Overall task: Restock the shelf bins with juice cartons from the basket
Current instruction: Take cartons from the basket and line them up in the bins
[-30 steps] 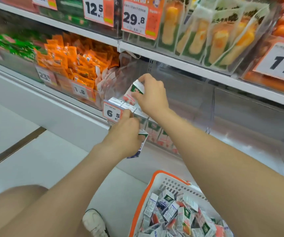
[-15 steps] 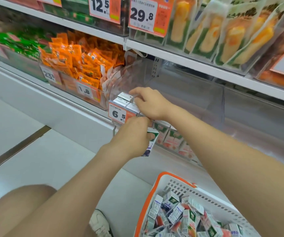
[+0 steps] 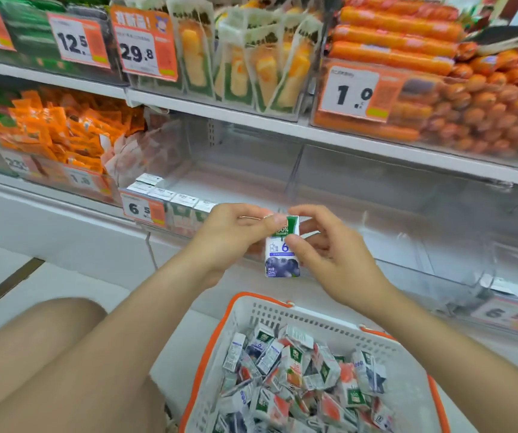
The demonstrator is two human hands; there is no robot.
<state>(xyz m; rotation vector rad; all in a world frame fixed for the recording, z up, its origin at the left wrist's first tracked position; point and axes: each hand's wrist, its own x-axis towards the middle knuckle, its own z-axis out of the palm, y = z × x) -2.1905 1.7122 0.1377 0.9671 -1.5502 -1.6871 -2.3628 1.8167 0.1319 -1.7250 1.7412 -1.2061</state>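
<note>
A small blueberry juice carton [image 3: 282, 260] hangs upright in front of the shelf, pinched at its top by both hands. My left hand [image 3: 229, 235] grips its upper left corner. My right hand [image 3: 329, 248] holds its upper right side with thumb and fingers. Below them stands a white basket with an orange rim [image 3: 251, 310], holding several mixed juice cartons [image 3: 295, 370]. A clear shelf bin [image 3: 251, 182] behind the hands holds a row of cartons [image 3: 170, 195] along its left front, beside a 6.5 price tag [image 3: 143, 210].
A second clear bin [image 3: 423, 220] to the right looks empty. Orange snack packets [image 3: 57, 129] fill the bin to the left. The upper shelf carries cake packs [image 3: 245, 67] and sausages [image 3: 407, 42]. My knee [image 3: 48, 339] is at the lower left.
My right hand has let go of the carton set in the bin and come back. Both hands now hold the blueberry carton that my left hand held alone. The camera has shifted right.
</note>
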